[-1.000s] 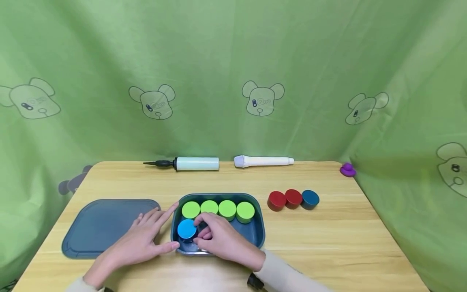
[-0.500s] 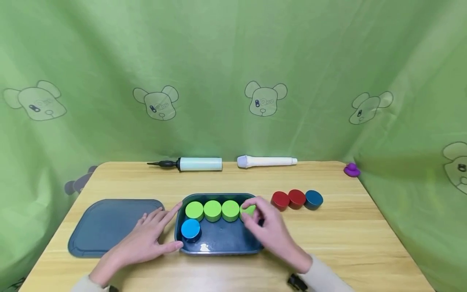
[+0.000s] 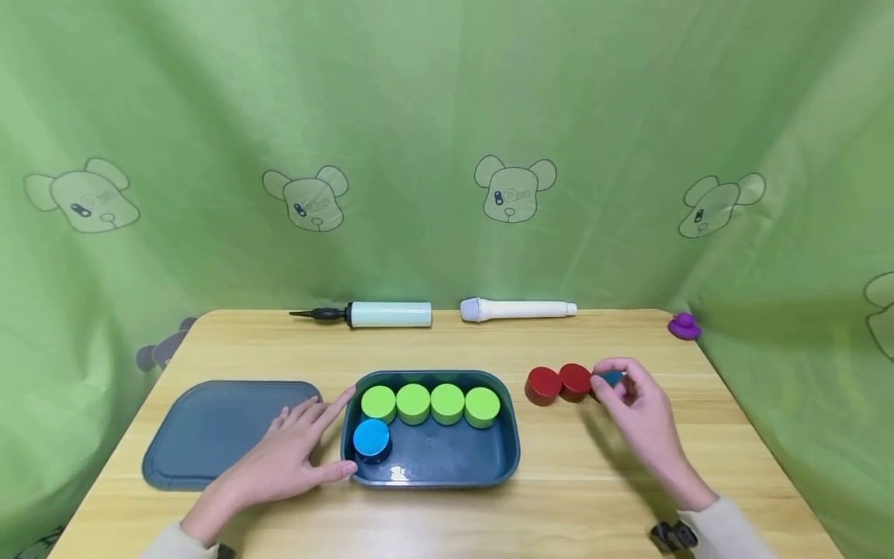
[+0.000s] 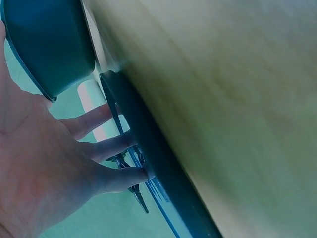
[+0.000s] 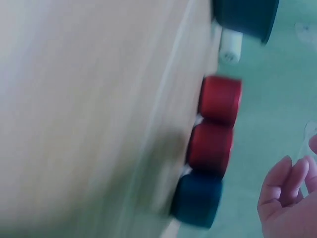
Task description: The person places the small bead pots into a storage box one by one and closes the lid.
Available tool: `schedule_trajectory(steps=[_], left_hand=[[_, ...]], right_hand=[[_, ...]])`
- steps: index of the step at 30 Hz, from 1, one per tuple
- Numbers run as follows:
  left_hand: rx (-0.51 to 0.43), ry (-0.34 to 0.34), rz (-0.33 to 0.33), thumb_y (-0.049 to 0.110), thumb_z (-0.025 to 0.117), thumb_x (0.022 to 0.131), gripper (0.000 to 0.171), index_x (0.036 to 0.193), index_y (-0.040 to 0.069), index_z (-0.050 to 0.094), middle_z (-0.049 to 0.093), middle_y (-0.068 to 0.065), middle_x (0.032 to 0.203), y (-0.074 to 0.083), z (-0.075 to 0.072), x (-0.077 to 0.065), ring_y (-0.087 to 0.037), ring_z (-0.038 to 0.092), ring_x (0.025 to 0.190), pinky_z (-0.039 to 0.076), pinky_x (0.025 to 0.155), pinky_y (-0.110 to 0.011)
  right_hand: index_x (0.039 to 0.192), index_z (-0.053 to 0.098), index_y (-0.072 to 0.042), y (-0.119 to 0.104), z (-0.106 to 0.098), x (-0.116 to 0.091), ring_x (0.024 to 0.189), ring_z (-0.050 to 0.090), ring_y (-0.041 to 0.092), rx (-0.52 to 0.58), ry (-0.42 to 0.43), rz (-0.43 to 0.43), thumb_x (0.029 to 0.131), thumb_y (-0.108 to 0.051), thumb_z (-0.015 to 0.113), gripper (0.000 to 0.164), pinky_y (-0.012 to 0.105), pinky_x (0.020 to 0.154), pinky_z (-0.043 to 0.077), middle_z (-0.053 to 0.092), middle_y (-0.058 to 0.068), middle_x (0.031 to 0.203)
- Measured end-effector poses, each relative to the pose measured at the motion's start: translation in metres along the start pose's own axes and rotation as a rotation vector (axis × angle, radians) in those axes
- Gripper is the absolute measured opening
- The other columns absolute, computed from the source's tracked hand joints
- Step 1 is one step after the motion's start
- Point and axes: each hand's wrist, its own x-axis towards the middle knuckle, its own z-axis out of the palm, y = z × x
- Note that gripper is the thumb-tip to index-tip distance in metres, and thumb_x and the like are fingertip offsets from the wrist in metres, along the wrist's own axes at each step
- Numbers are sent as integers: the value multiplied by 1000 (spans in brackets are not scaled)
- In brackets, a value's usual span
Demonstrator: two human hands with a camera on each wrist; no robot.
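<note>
My left hand point(image 3: 282, 460) spans the left side of the dark blue tray point(image 3: 515, 454), index finger and thumb at its rim; the other fingers rest on the grey-blue lid point(image 3: 202, 435). A row of several green cylinders point(image 3: 447, 401) lines the tray's back, with a bright blue cylinder point(image 3: 372, 438) in front at the left. On the table to the right, my right hand point(image 3: 646, 415) hovers by a dark blue cylinder point(image 5: 197, 199), its fingers bent and partly hiding it in the head view. In the right wrist view a gap shows between fingers and cylinder. Two red cylinders point(image 3: 543, 385) stand beside it.
Along the table's back edge lie a hand pump point(image 3: 389, 314) with a black nozzle and a white toy microphone point(image 3: 524, 310). A small purple hat-shaped thing point(image 3: 684, 326) sits at the back right corner. Green printed cloth point(image 3: 412, 248) hangs behind the table.
My right hand has left the blue cylinder in the tray and moved right, across the tray, to the dark blue cylinder on the table. My left hand stays at the tray's left side.
</note>
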Motion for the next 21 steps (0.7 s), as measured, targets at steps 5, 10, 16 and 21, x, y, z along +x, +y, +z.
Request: schedule_trajectory(steps=[5, 10, 16, 21], left_hand=[[1, 0, 1, 72, 67, 98, 97, 176, 42, 17, 43, -20, 168, -1, 2, 1, -53, 34, 154, 19, 116, -86], [3, 6, 4, 73, 67, 98, 98, 176, 41, 16, 43, -20, 169, -2, 2, 3, -54, 34, 155, 18, 117, -85], [5, 7, 2, 72, 67, 98, 98, 176, 41, 16, 43, -20, 168, -2, 1, 1, -54, 34, 154, 18, 117, -85], [6, -5, -5, 74, 66, 98, 98, 176, 44, 15, 43, -19, 169, -3, 2, 0, -53, 34, 155, 18, 117, -85]], right_hand=[[138, 64, -7, 21, -16, 7, 70, 53, 15, -132, -56, 76, 106, -22, 77, 38, 26, 55, 46, 54, 13, 105], [146, 57, -2, 36, -23, 13, 73, 57, 16, -164, -161, 170, 101, -19, 82, 54, 27, 54, 48, 52, 19, 119], [146, 57, -2, 49, -26, 22, 71, 56, 19, -116, -248, 273, 103, -21, 79, 52, 27, 55, 48, 60, 13, 90], [147, 57, -2, 57, -29, 26, 73, 56, 19, -119, -278, 306, 103, -27, 80, 55, 27, 58, 48, 61, 9, 86]])
